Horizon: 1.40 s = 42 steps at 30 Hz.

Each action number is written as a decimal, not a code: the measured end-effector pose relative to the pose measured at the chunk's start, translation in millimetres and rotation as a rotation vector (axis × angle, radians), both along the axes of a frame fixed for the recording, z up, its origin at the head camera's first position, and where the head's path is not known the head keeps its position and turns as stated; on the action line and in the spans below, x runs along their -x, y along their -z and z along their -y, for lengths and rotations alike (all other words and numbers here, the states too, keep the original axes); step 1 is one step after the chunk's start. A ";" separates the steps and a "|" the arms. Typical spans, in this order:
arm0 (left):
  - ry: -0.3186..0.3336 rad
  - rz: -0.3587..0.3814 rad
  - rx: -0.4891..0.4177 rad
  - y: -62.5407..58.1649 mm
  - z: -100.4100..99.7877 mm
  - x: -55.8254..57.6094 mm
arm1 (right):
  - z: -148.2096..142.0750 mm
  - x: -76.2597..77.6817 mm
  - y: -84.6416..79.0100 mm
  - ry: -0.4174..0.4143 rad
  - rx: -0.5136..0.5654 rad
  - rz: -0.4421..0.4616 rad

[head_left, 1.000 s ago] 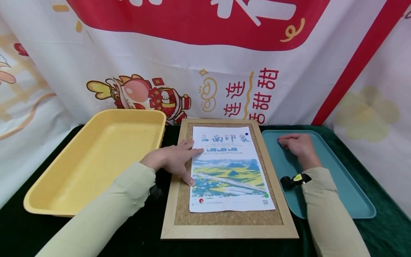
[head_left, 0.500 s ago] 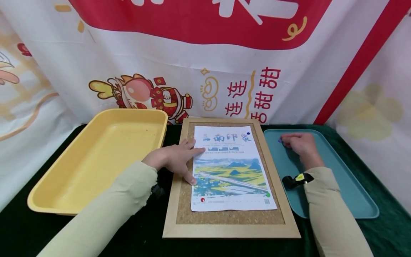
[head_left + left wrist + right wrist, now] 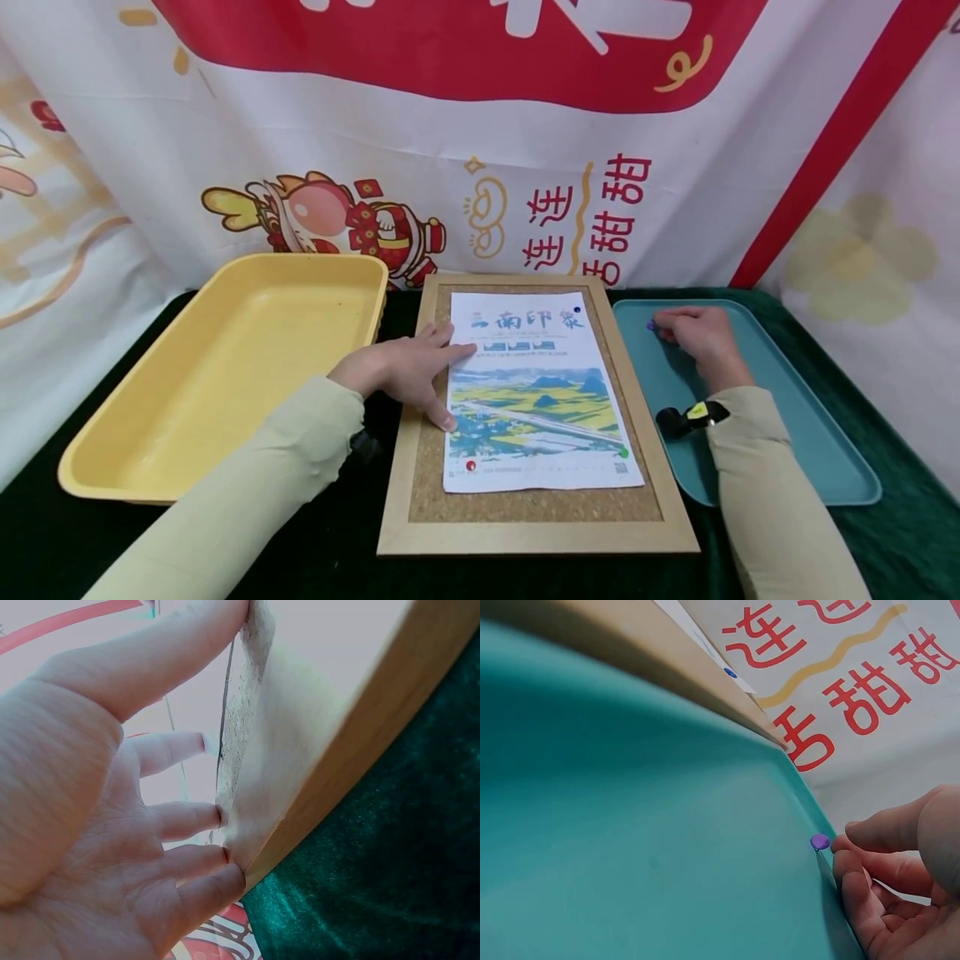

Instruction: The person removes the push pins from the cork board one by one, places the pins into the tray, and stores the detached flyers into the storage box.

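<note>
My left hand (image 3: pixel 411 367) lies with fingers and thumb spread over the left side of a wood-framed cork board (image 3: pixel 528 510). Its thumb and index finger reach onto a printed landscape sheet (image 3: pixel 525 473), and in the left wrist view the other fingertips meet the frame. My right hand (image 3: pixel 701 342) is over the teal tray (image 3: pixel 802 433), fingers curled and thumb near the index finger. A purple thumbtack (image 3: pixel 820 842) is right at those fingertips, close to the tray's far edge; I cannot tell whether they pinch it.
On the sheet are a dark blue tack (image 3: pixel 577 309) at top right, a red one (image 3: pixel 471 466) at lower left and a green one (image 3: pixel 623 452) at lower right. A yellow tray (image 3: pixel 217 392) stands left. A printed cloth (image 3: pixel 675 217) hangs behind the dark green tablecloth.
More of the purple thumbtack shows at the right fingertips than one second ago. The left hand has stayed in place on the board; the whole head view shifts slightly.
</note>
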State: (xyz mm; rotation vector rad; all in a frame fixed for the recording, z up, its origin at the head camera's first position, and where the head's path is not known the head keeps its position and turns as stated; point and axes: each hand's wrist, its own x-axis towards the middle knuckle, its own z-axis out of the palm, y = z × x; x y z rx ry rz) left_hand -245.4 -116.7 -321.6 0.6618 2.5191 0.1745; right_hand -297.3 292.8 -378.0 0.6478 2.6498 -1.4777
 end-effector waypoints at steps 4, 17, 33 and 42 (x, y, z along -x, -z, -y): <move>-0.007 0.002 0.004 -0.5 1.2 -1.1 | 0.7 0.5 1.4 -0.010 0.005 0.007; 0.008 -0.005 0.013 -0.8 -0.5 0.4 | 1.5 -1.1 -3.3 -0.013 0.007 0.016; 0.022 -0.005 0.016 0.9 -4.2 2.5 | -2.2 -1.0 -3.3 -0.008 0.008 0.020; 0.021 -0.003 0.009 -0.3 -2.8 1.2 | -0.1 -1.0 -3.3 -0.007 0.016 0.032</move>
